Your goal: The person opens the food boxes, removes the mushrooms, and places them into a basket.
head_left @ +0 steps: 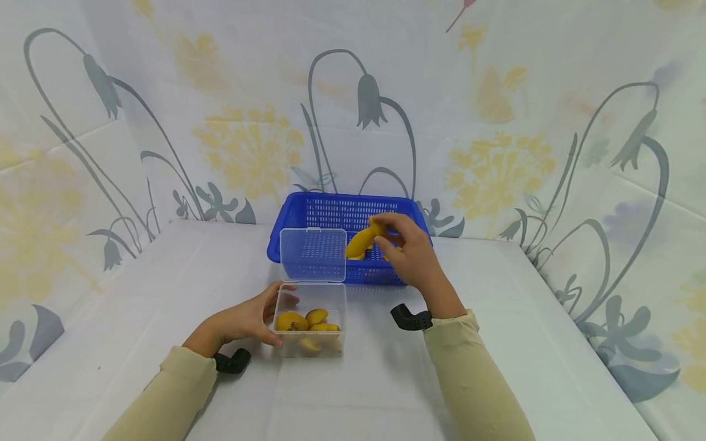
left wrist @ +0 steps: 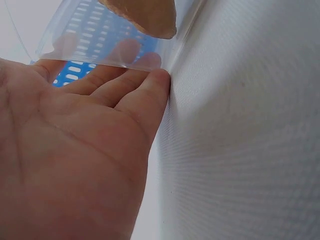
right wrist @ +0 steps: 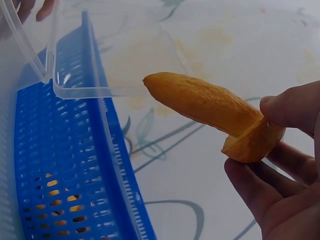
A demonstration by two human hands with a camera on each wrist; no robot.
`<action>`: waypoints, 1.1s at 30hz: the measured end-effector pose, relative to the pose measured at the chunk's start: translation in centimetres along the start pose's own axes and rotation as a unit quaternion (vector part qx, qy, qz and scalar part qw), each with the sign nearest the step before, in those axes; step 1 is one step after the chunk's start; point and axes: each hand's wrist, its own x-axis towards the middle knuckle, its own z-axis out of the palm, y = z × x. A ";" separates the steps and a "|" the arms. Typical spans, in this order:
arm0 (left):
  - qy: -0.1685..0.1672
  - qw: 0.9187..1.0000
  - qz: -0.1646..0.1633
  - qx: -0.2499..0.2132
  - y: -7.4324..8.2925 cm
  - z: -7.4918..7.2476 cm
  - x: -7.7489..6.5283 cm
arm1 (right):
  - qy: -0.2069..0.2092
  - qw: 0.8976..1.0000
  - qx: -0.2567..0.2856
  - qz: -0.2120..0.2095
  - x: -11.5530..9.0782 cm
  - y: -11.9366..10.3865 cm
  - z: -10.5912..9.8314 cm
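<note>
A clear plastic box (head_left: 311, 345) with its lid (head_left: 313, 254) raised stands on the white cloth, holding several yellow fruit-like pieces (head_left: 291, 321). My left hand (head_left: 250, 318) holds the box at its left side, thumb by the front corner and fingers round the back; in the left wrist view the fingers show partly through the plastic. Above the blue basket (head_left: 274, 242), my right hand (head_left: 410, 251) pinches a wrinkled, elongated yellow fruit-like piece (right wrist: 200, 100) between thumb and fingers. A shorter, thicker part sits at its gripped end; whether it is a separate piece I cannot tell.
The blue perforated basket stands just behind the box, with more yellow pieces partly visible inside. A patterned floral cloth (head_left: 353, 153) hangs behind and along both sides. White cloth (head_left: 496, 343) covers the table surface.
</note>
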 end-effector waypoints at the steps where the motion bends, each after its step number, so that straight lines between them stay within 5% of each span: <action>1: 0.000 1.000 0.000 0.000 0.0 0.0 0.0 | 0.001 1.000 0.003 0.007 0.0 0.2 0.0; 14: -0.007 1.000 -0.003 -0.006 0.0 0.0 0.0 | 0.017 0.997 0.012 0.076 -0.2 2.0 0.7; 26: -0.011 1.000 -0.003 -0.011 0.1 -0.1 0.0 | 0.039 0.994 -0.060 0.081 0.0 3.2 2.0; 33: -0.004 1.000 -0.012 -0.010 0.1 0.0 0.0 | 0.015 0.989 -0.107 0.097 -0.1 3.5 2.7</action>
